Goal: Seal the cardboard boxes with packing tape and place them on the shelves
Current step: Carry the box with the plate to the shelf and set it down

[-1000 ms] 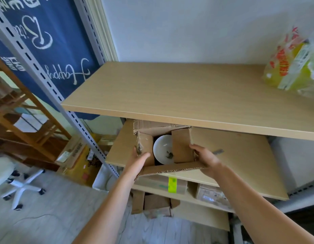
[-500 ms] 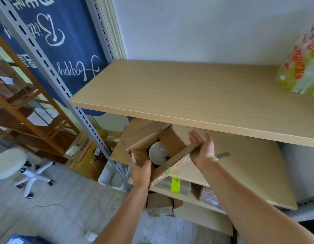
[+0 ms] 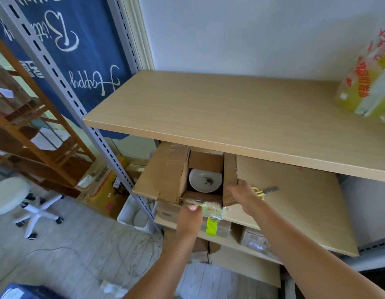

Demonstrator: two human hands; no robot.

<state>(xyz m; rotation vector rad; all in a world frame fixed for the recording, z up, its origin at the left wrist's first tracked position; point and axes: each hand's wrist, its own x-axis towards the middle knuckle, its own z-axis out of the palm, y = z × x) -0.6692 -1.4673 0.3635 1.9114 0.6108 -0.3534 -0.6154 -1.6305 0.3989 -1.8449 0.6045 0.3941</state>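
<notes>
An open cardboard box (image 3: 165, 173) rests on the second shelf (image 3: 295, 203), its flaps spread wide. Inside it lies a white bowl (image 3: 205, 180). My left hand (image 3: 190, 219) grips the near flap at the box's front edge, where old tape is crumpled. My right hand (image 3: 243, 194) holds the right flap near its front corner. The back of the box is hidden under the top shelf (image 3: 208, 113).
A yellow-handled cutter (image 3: 265, 190) lies on the second shelf right of my right hand. A yellow plastic bag (image 3: 368, 87) sits on the top shelf's right end. More boxes (image 3: 254, 240) stand on the lower shelf. A grey upright post (image 3: 83, 108) runs at left, a white stool (image 3: 12, 199) beyond it.
The box was tilted half a second ago; now it sits level on the shelf, turned, with flaps spread. My left hand moved to the near flap, my right to the right flap.
</notes>
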